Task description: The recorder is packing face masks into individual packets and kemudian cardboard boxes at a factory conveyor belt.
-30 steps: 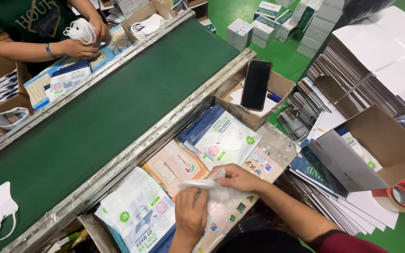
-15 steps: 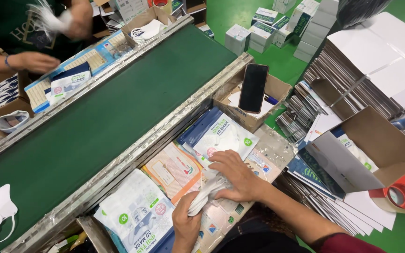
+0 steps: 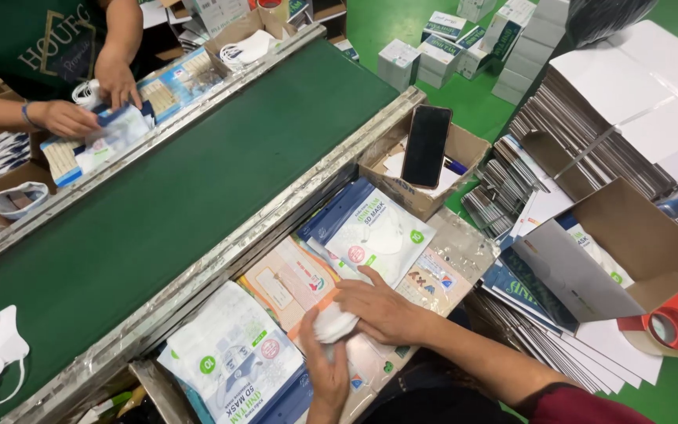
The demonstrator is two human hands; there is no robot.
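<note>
The left hand point(image 3: 329, 375) and right hand point(image 3: 382, 310) are both pressing on a folded white mask point(image 3: 333, 323), fingers clamped around it, over the clear pouches point(image 3: 370, 363) lying on the table point(image 3: 464, 251). Just left, a white packet with green round labels point(image 3: 233, 361) is lying flat; just above, a white-and-blue packet point(image 3: 378, 235) is resting beside a peach-coloured packet point(image 3: 288, 281). A black phone point(image 3: 426, 145) is leaning in a cardboard box point(image 3: 464, 149) by the green belt point(image 3: 158, 204).

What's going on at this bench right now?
A person's left hand and right hand press a folded white mask together over a tray of printed pouches, beside a green conveyor belt. Across the belt, another worker's hands handle a pouch. A phone leans in a cardboard box.
</note>
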